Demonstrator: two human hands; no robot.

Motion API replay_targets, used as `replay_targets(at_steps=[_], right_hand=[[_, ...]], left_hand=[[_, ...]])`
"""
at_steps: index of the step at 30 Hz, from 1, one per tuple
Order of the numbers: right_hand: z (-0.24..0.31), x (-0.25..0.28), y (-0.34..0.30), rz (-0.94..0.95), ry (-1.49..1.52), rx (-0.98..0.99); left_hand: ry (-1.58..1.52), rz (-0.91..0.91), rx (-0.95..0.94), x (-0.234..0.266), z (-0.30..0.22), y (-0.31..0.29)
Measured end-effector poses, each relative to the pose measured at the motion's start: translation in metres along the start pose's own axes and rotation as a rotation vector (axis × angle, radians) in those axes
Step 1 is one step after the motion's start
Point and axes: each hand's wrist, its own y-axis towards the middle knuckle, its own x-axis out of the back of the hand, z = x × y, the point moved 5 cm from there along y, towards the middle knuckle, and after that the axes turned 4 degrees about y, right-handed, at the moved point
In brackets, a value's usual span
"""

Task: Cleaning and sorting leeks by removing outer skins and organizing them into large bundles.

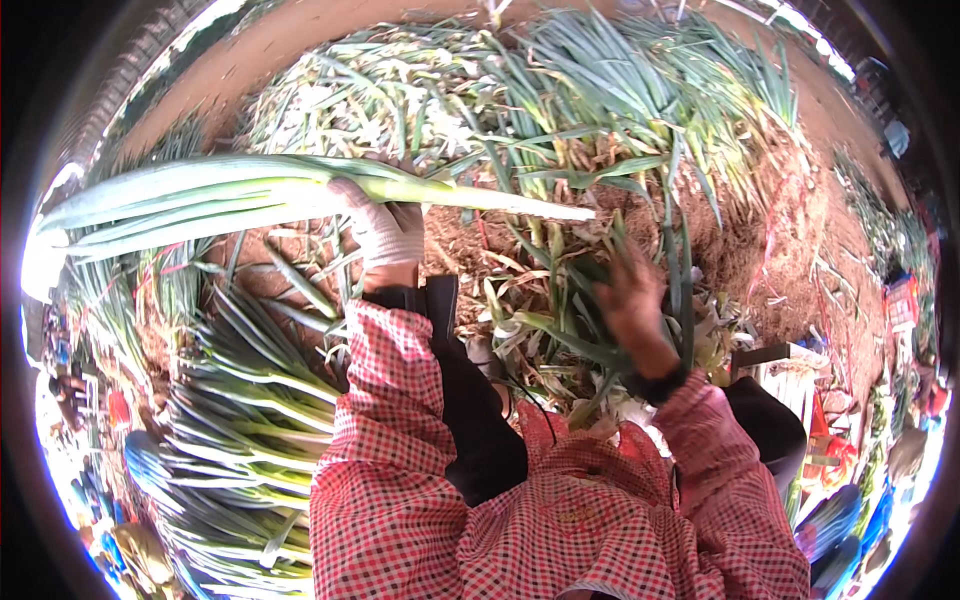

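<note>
My left hand (388, 232), in a pale knitted glove, is closed around a long green onion (240, 197). It lies nearly level across the view, its broad green leaves to the left and its slim white end pointing right. My bare right hand (632, 300) is over the loose leaves in front of me, somewhat smeared by motion. Its fingers look stretched and apart, and I see nothing held in them. Stripped leaves and peelings (545, 335) lie below it, between my legs.
A large pile of green onions (610, 75) stands beyond my hands, roots toward the right. Pale peeled leaves (370, 100) heap up beside it. More onions (250, 420) lie in a row at my left. A wooden crate (785, 365) is at my right, near red bags (830, 455).
</note>
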Motion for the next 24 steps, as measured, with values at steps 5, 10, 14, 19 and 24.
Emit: replay_targets(at_steps=[5, 10, 14, 19, 24], right_hand=[[0.162, 0.055, 0.091, -0.284, -0.114, 0.345], [0.149, 0.040, 0.122, 0.135, 0.040, 0.122], [0.149, 0.030, 0.109, 1.067, 1.115, 0.013], [0.149, 0.048, 0.108, 0.065, 0.724, 0.354], [0.141, 0.034, 0.091, 0.216, 0.613, 0.110]], left_hand=[[0.091, -0.064, 0.210, -0.038, 0.032, -0.040], [-0.260, 0.053, 0.303, -0.034, 0.043, -0.027], [-0.639, 0.761, 0.522, -0.042, 0.038, -0.015], [-0.138, 0.100, 0.254, -0.057, 0.033, -0.032], [0.098, -0.081, 0.440, -0.013, 0.056, -0.025]])
